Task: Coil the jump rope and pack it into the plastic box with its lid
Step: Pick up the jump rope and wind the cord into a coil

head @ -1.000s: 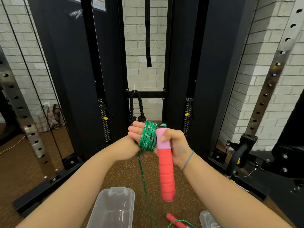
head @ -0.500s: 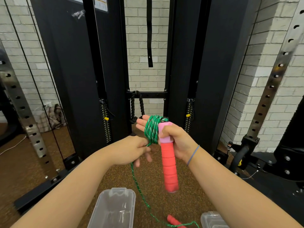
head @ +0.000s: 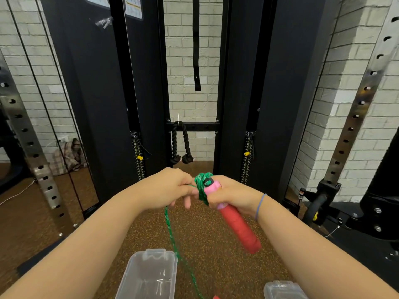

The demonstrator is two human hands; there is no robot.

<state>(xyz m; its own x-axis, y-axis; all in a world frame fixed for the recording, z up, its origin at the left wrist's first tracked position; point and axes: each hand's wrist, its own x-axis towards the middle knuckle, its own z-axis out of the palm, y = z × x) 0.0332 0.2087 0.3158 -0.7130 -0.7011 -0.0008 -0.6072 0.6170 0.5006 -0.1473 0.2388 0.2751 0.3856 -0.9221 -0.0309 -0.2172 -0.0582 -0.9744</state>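
My right hand (head: 232, 195) grips the pink top of a jump rope handle (head: 239, 228), whose red grip slants down to the right. Green rope (head: 201, 186) is wound in several turns around that hand's fingers beside the handle. My left hand (head: 170, 187) pinches the free strand right next to the coil. The loose green strand (head: 171, 236) hangs down past the clear plastic box (head: 149, 275), which stands open on the floor at bottom centre. The clear lid (head: 280, 289) lies at bottom right. A red tip of the second handle (head: 216, 297) peeks at the bottom edge.
A black cable machine (head: 103, 104) with two uprights stands straight ahead, and a black knotted rope attachment (head: 181, 145) hangs between them. Perforated steel rack posts (head: 32, 152) flank both sides. A checked bag (head: 67, 156) lies by the left wall. The floor is brown speckled rubber.
My left hand moved from below the coil up to its left side, carrying the strand. The right hand tilted, so the red handle now slants down to the right. The view shifted slightly.
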